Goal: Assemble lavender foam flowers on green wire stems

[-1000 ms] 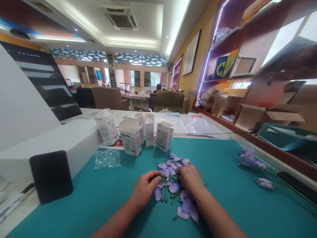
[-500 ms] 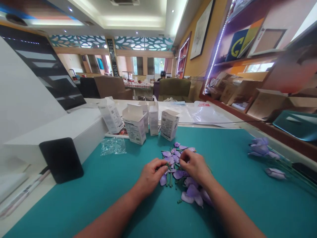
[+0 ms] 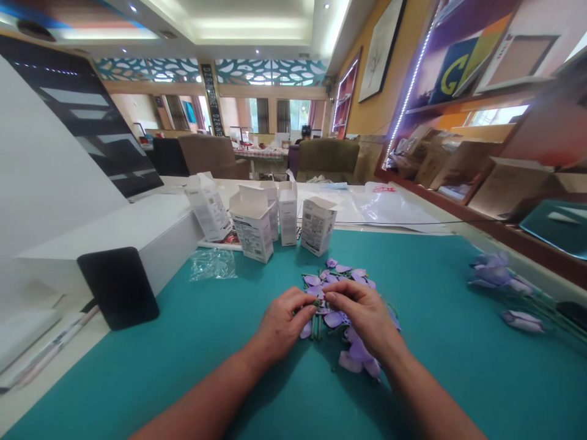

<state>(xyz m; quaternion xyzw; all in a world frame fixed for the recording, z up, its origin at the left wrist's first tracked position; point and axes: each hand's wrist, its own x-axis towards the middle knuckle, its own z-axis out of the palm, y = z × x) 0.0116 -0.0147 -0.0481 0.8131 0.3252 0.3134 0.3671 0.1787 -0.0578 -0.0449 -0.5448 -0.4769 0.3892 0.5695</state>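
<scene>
Purple petals (image 3: 360, 349) lie heaped on the teal tabletop (image 3: 192, 366), beneath both hands; the left hand (image 3: 283, 319) pinches a small green piece (image 3: 317, 303); the right hand (image 3: 370, 313), fingertips bunched beside it, has an unclear hold; dragging low could scatter near petals.

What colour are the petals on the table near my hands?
The petals are light purple, seen best in the head view.

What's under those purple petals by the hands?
Green stem pieces poke out beside the purple petals, and the teal surface shows around the heap. Whatever lies beneath the petals, or behind the right hand, is covered.
</scene>
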